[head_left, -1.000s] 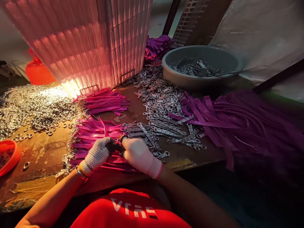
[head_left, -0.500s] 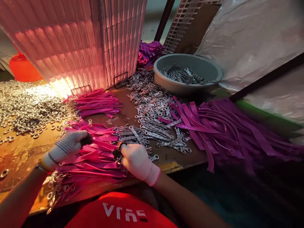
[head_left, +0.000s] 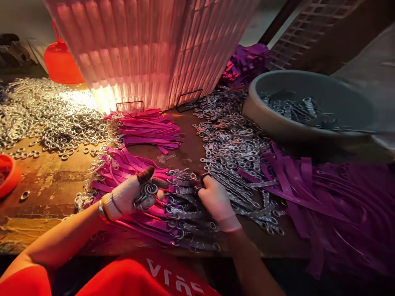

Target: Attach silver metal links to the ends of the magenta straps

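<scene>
My left hand (head_left: 126,195), in a pale glove with dark fingertips, is turned up with several metal rings (head_left: 147,195) in its curled fingers. It is over the pink straps (head_left: 148,160), which lie side by side with rings at their left ends. My right hand (head_left: 214,197), also gloved, is closed near the right ends of these straps, above grey braided pieces (head_left: 191,216). Its fingertips are dark and pressed together; what they hold is too small to make out. More braided pieces with end loops (head_left: 231,181) lie to its right.
A heap of loose rings (head_left: 68,119) covers the table's (head_left: 55,172) back left, by an orange lamp (head_left: 61,63). A corrugated panel (head_left: 132,53) stands behind. At right are a grey basin (head_left: 308,82) of metal pieces and purple straps (head_left: 339,209).
The view has shifted left. My left hand has turned palm up, showing rings in it. My right hand has moved away from the pink straps' ends, over the braided pieces.
</scene>
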A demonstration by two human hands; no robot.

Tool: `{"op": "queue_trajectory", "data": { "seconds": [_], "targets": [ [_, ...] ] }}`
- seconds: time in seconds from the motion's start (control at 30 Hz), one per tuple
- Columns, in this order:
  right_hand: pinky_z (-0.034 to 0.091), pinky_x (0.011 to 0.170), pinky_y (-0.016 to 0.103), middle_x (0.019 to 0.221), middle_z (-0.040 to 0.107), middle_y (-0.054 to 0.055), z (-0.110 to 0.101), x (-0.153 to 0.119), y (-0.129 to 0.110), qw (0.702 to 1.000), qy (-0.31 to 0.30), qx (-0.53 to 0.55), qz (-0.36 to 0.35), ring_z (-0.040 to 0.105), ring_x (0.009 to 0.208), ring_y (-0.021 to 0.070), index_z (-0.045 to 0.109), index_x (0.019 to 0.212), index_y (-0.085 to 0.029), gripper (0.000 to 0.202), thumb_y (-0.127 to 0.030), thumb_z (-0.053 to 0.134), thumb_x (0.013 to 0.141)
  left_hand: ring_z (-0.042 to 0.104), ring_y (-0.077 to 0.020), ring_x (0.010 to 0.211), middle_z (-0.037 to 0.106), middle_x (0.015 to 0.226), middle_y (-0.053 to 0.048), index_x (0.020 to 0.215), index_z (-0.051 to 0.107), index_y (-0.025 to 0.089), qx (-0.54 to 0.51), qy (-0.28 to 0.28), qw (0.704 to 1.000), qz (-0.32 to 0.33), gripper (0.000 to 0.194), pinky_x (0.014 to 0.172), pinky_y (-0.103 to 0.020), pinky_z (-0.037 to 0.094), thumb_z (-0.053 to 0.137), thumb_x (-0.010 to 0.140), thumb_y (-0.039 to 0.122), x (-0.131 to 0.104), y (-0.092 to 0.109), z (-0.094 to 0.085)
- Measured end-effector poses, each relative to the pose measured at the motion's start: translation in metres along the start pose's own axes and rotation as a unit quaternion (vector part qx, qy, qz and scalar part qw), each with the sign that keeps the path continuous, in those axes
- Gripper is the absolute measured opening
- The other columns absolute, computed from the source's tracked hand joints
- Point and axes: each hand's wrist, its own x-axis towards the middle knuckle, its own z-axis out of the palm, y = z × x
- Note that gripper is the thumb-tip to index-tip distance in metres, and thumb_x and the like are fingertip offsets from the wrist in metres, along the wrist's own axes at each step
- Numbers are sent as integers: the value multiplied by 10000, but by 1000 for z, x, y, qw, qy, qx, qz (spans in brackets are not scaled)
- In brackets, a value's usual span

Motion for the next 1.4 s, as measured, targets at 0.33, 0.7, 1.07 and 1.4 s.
{"op": "queue_trajectory", "data": {
  "seconds": [0.33,0.7,1.07,1.4],
  "targets": [
    [495,856,330,1068,706,79,-44,-40,-69,958,0,236,-161,640,968,221,624,1173,-216,412,-98,458,815,432,-45,384,650,753,-20,1181,600,143,165,24,984,57,362,348,-166,303,551,830,218,-18,-5,15],
    [466,721,276,894,702,46,-46,-55,-96,945,-85,255,-184,599,791,188,674,1021,-210,335,-55,471,804,622,-165,834,699,950,-58,998,640,149,525,164,784,289,182,746,-270,473,547,842,135,-19,-16,18],
    [276,553,288,615,575,35,-43,-64,-87,961,105,84,-240,457,570,153,575,641,-196,132,-148,484,722,444,-86,492,538,589,28,786,535,173,404,107,882,218,137,469,-202,331,527,882,271,-18,-14,26],
    [312,539,248,590,605,7,-35,-44,-69,979,24,186,-76,469,561,144,630,744,-196,197,-186,454,832,469,-83,450,583,635,-5,865,614,137,437,17,892,111,159,439,-197,390,476,848,215,46,45,24]
  ]
}}
